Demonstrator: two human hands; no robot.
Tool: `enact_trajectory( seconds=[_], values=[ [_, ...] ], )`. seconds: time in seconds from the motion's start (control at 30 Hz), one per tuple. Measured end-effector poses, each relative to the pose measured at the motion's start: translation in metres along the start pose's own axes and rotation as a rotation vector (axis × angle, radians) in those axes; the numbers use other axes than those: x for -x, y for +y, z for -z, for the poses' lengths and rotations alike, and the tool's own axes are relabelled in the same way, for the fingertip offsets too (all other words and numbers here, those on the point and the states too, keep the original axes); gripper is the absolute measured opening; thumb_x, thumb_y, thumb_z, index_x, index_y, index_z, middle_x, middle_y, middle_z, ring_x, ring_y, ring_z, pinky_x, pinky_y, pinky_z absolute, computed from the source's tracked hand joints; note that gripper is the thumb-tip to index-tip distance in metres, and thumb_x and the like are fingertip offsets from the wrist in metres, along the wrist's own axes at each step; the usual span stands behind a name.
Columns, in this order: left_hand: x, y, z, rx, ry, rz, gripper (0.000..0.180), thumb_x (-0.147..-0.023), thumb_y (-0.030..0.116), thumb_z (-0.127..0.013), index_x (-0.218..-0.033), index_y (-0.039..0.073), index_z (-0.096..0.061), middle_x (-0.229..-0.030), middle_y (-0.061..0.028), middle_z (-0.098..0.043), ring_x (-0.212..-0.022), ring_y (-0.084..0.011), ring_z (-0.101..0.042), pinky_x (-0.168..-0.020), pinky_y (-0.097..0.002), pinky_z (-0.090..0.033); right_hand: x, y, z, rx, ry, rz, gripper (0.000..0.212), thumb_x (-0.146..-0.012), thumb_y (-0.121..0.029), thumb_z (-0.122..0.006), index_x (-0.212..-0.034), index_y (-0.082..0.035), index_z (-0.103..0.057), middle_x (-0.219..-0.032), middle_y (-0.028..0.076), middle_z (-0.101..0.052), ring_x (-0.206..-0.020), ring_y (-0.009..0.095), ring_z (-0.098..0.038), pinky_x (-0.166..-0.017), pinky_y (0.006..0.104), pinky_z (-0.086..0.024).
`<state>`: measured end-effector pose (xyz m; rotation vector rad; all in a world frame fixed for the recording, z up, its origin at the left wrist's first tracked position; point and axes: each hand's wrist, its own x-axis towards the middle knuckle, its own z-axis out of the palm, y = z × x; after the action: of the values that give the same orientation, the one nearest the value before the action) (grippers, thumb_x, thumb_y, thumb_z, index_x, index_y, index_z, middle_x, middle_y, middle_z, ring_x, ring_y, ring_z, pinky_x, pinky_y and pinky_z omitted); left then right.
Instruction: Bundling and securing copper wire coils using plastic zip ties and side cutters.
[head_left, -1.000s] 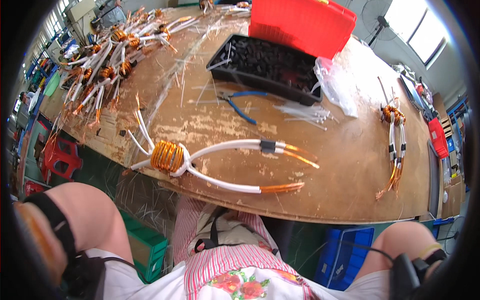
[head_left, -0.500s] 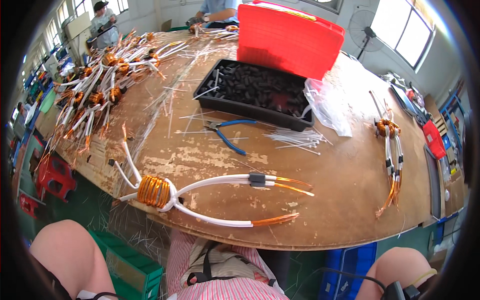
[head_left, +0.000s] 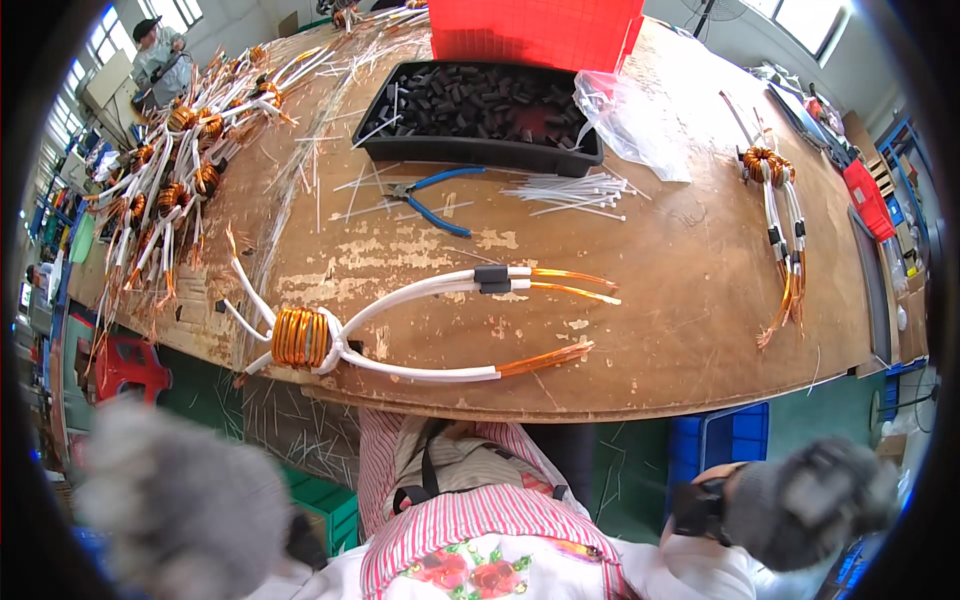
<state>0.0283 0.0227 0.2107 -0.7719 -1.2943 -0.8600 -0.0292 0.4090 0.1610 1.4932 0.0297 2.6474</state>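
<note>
My left hand [head_left: 185, 500], in a grey glove, is raised at the lower left off the table's near edge. Motion smears its fingers. At the lower right, my right hand [head_left: 815, 500] wears a grey glove too, with a black watch at the wrist; its fingers are also blurred. Neither hand touches the table. Nearest to them lies a copper-wound coil [head_left: 300, 337] with white-sleeved leads and bare copper ends. A black clip-like piece [head_left: 491, 279] joins the two strands of its upper lead.
Blue-handled cutting pliers [head_left: 440, 200] and white cable ties [head_left: 575, 190] lie beyond the coil. Behind are a black tray [head_left: 480, 155] of small black pieces, a red bin [head_left: 535, 30] and a plastic bag [head_left: 640, 130]. Coils are heaped left [head_left: 170, 195]; more lie right [head_left: 768, 165].
Both gloved hands have come into view at the lower corners. The view has shifted, so the table and its things sit higher in the picture. The coil lies unmoved on the table.
</note>
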Motion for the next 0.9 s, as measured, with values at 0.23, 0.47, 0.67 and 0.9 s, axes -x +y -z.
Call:
enact_trajectory(
  seconds=[0.23,0.47,0.67,0.9],
  values=[
    [0.149,-0.021,-0.009,-0.429,-1.274,0.520,0.031,-0.077,0.023,-0.070,-0.103,0.007,-0.066,-0.089,-0.0086,-0.064,-0.083,-0.0274,-0.060,-0.077,-0.0403,-0.045,0.097,0.080,0.040,0.680,0.877,-0.851,0.029,-0.086,-0.013,-0.058,-0.114,-0.007,-0.052,-0.086,0.008,-0.058,-0.061,0.010,-0.051,-0.053,0.0196,-0.044],
    [0.153,-0.032,-0.005,-0.276,-1.136,0.685,0.021,-0.075,0.022,-0.073,-0.091,0.008,-0.071,-0.085,-0.0076,-0.063,-0.078,-0.0265,-0.059,-0.073,-0.0399,-0.047,0.119,0.071,0.054,0.683,0.875,-1.209,0.030,-0.089,-0.010,-0.054,-0.119,-0.004,-0.055,-0.090,0.006,-0.060,-0.063,0.011,-0.055,-0.048,0.0197,-0.042],
    [0.151,-0.031,0.008,-0.191,-1.045,0.638,0.023,-0.076,0.027,-0.075,-0.089,0.008,-0.071,-0.087,-0.0066,-0.064,-0.080,-0.0264,-0.060,-0.073,-0.0389,-0.047,0.094,0.111,0.044,0.782,0.778,-1.282,0.051,-0.096,-0.024,-0.059,-0.140,-0.005,-0.044,-0.085,0.002,-0.057,-0.057,0.004,-0.047,-0.047,0.0178,-0.039],
    [0.151,-0.032,0.012,-0.193,-1.141,0.634,0.025,-0.077,0.030,-0.074,-0.088,0.008,-0.070,-0.079,-0.0054,-0.061,-0.076,-0.0267,-0.058,-0.069,-0.0394,-0.044,0.090,0.118,0.054,0.685,0.850,-1.007,0.027,-0.100,-0.029,-0.055,-0.113,-0.006,-0.062,-0.076,-0.002,-0.057,-0.056,0.004,-0.048,-0.048,0.0184,-0.039]
  ],
)
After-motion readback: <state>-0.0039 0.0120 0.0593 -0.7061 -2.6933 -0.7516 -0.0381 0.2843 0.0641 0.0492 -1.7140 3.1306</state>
